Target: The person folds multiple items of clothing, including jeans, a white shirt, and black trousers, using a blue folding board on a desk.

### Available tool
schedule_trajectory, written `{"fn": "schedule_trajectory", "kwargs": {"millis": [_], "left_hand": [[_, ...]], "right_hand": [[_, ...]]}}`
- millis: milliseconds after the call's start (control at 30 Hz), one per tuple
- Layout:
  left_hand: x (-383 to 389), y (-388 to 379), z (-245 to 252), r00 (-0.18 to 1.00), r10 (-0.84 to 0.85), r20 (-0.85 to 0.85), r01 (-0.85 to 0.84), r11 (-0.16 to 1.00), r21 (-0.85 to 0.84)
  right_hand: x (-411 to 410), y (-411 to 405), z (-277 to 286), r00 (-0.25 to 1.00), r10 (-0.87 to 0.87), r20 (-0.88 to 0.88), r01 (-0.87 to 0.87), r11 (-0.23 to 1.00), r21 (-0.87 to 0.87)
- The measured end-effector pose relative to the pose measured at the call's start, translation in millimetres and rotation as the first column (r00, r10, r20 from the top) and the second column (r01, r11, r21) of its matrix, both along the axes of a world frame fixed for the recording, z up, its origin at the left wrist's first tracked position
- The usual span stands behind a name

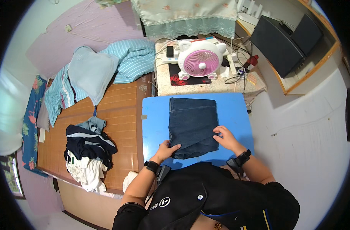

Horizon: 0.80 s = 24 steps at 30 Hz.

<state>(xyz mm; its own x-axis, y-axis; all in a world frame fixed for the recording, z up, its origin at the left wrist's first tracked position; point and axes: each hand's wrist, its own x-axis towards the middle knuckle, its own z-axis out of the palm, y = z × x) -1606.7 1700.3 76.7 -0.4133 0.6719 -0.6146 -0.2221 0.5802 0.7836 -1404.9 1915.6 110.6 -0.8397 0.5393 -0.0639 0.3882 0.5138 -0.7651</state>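
A dark blue denim garment [193,126], folded into a near-rectangle, lies flat on a blue tabletop [235,115]. Its lower part shows a slanting fold and a rounded near edge. At the near left corner my left hand [166,151] grips the cloth, thumb on top and the other fingers partly hidden at the edge. My right hand [225,138] is by the garment's right edge, thumb and fingers apart, fingertips at or just touching the denim. Both wrists wear black strapped devices.
Left of the table, a bed with a brown slatted mat [123,115] holds a pile of dark and white clothes [88,152] and a light blue pillow [91,72]. Behind the tabletop stand a pink-and-white fan [202,63], a phone [169,51] and cables. A shelf [310,77] is at right.
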Motion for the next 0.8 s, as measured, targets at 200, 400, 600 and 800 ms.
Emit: {"fn": "schedule_trajectory", "kwargs": {"millis": [200,400,600,800], "left_hand": [[-4.0,1.7,4.9,0.933,-0.102,-0.344,0.120,0.992,0.031],[-4.0,-5.2,20.0,0.406,-0.178,-0.897,0.574,0.813,0.098],[-0.8,-6.6,7.4,0.322,-0.110,-0.940,0.543,0.835,0.088],[-17.3,-13.6,-4.7,0.374,0.018,-0.927,0.380,0.909,0.170]], "right_hand": [[36.9,-34.9,-12.3,0.990,-0.135,-0.032,0.137,0.989,0.053],[24.2,-52.9,-9.8,0.994,-0.012,-0.107,0.054,0.916,0.398],[20.9,-43.9,-8.6,0.984,0.095,-0.153,-0.005,0.865,0.502],[48.4,-37.6,-13.7,0.984,0.097,-0.152,0.007,0.822,0.569]]}}
